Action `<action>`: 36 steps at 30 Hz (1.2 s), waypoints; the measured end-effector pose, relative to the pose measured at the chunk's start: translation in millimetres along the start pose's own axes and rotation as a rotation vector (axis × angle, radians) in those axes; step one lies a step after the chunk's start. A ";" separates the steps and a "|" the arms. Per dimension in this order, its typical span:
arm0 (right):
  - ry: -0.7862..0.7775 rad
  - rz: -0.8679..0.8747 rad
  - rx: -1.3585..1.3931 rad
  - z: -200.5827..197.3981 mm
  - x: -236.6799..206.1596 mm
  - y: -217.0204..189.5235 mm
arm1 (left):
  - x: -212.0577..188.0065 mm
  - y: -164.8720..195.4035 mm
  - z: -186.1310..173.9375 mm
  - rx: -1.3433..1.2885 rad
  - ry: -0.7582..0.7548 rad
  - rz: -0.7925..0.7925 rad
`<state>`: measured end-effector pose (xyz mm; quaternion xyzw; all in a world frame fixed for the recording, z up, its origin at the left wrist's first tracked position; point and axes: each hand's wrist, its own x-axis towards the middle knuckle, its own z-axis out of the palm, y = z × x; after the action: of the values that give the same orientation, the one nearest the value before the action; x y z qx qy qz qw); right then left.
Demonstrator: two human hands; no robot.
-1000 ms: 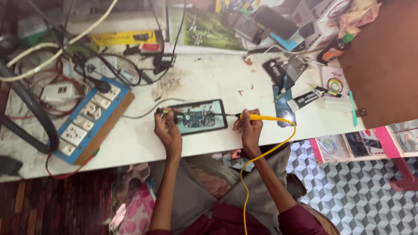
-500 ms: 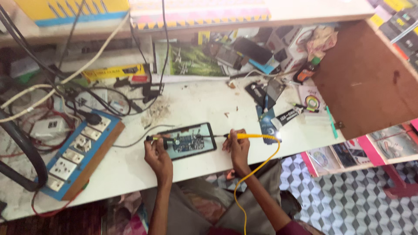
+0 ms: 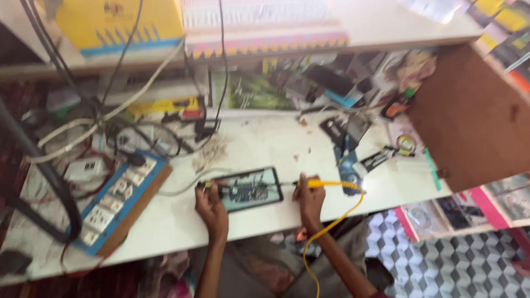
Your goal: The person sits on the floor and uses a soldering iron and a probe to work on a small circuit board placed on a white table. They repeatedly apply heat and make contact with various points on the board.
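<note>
This is a small repair workshop. A white workbench (image 3: 265, 149) is messy with tangled wires (image 3: 138, 132), a blue socket board (image 3: 118, 201), little tools and parts. A yellow soldering iron (image 3: 326, 184) touches an opened phone (image 3: 251, 190).

Both forearms reach up over the near desk (image 3: 265, 149) edge. The left hand (image 3: 211, 203) is curled, fingers pinched; the right hand (image 3: 310, 197) grips closed, knuckles up.
</note>
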<state>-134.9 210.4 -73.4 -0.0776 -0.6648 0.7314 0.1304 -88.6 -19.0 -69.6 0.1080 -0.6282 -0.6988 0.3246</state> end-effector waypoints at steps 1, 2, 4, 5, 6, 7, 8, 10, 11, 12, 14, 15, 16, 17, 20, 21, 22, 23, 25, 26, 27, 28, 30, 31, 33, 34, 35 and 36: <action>0.024 0.012 -0.018 -0.9 -2.0 2.8 | -1.5 -2.5 -1.9 -0.017 -0.010 0.014; 0.017 0.013 0.040 -1.3 -1.8 4.7 | -0.9 -4.8 -2.5 -0.041 -0.016 0.039; 0.003 0.001 0.160 -2.2 -1.1 8.0 | -1.1 -7.6 -4.1 -0.039 -0.011 0.032; 0.008 -0.002 0.168 -2.3 -1.3 9.3 | -1.0 -8.0 -4.0 -0.037 -0.011 0.025; 0.019 0.001 0.174 -3.0 -3.9 10.7 | -2.3 -7.4 -4.9 -0.024 -0.002 0.015; 0.031 -0.011 0.185 -2.5 -2.8 11.0 | -1.3 -6.7 -3.5 -0.021 0.004 0.017; 0.022 -0.032 0.176 -2.5 -3.8 11.2 | -1.4 -5.1 -2.6 -0.021 0.007 0.019; 0.012 -0.070 0.145 -2.3 -5.0 10.6 | -0.9 -1.2 -0.5 0.012 0.011 0.009; 0.006 -0.040 0.144 -3.2 -6.8 10.1 | -2.6 1.1 -0.5 0.032 0.014 -0.001; -0.002 -0.025 0.152 -2.6 -6.1 9.1 | -1.6 2.9 0.8 0.016 0.013 -0.002; -0.010 -0.010 0.137 -2.7 -6.4 7.2 | -2.3 6.0 1.5 -0.012 0.016 -0.006; -0.012 -0.011 0.115 -2.4 -6.2 6.3 | -1.9 6.9 2.1 -0.014 0.011 0.012; -0.014 -0.005 0.089 -2.6 -6.8 5.7 | -2.3 7.4 1.9 -0.012 0.008 0.023; -0.023 -0.007 0.109 -2.2 -7.2 5.2 | -2.6 7.9 1.3 -0.007 0.005 0.029; -0.054 -0.028 0.156 -1.9 -8.4 4.6 | -3.6 7.2 0.5 -0.030 0.010 0.009; -0.064 -0.040 0.162 -1.2 -8.0 4.7 | -2.9 6.7 0.4 -0.046 0.006 0.015; -0.072 -0.049 0.165 -1.4 -8.3 4.7 | -3.3 6.3 0.3 -0.061 0.002 0.015; -0.064 -0.040 0.158 -1.4 -8.8 4.9 | -3.8 5.8 0.1 -0.078 -0.005 0.015; -0.046 -0.026 0.143 -1.1 -8.7 4.9 | -4.2 5.2 -0.5 -0.049 0.004 0.005; -0.044 -0.025 0.141 -0.9 -7.6 4.6 | -3.7 4.8 -0.2 -0.035 0.009 0.001; -0.044 -0.016 0.138 -0.9 -8.3 4.4 | -4.7 5.0 -1.2 -0.030 0.015 -0.017; -0.046 -0.012 0.137 -0.7 -8.2 4.1 | -4.7 4.9 -1.5 -0.027 0.022 -0.030; -0.047 -0.024 0.132 -0.2 -8.2 3.1 | -4.4 5.4 -2.2 -0.021 0.025 -0.016; -0.048 -0.021 0.127 0.2 -8.7 2.6 | -3.9 5.7 -2.3 -0.012 0.022 0.003; -0.058 -0.030 0.065 0.1 -11.4 1.7 | -4.8 7.1 -3.7 -0.005 0.022 0.016; -0.063 -0.047 0.039 1.3 -10.7 1.1 | -3.1 7.4 -3.0 -0.014 0.024 0.020; -0.071 -0.080 0.031 2.1 -11.5 0.7 | -2.9 8.0 -3.2 -0.020 0.025 0.020; -0.076 -0.106 0.020 2.1 -13.3 0.2 | -3.3 8.4 -3.5 -0.014 0.024 0.031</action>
<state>-122.8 204.4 -74.2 -0.0130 -0.6652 0.7325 0.1442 -81.4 -19.9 -63.1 0.1044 -0.6210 -0.6967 0.3437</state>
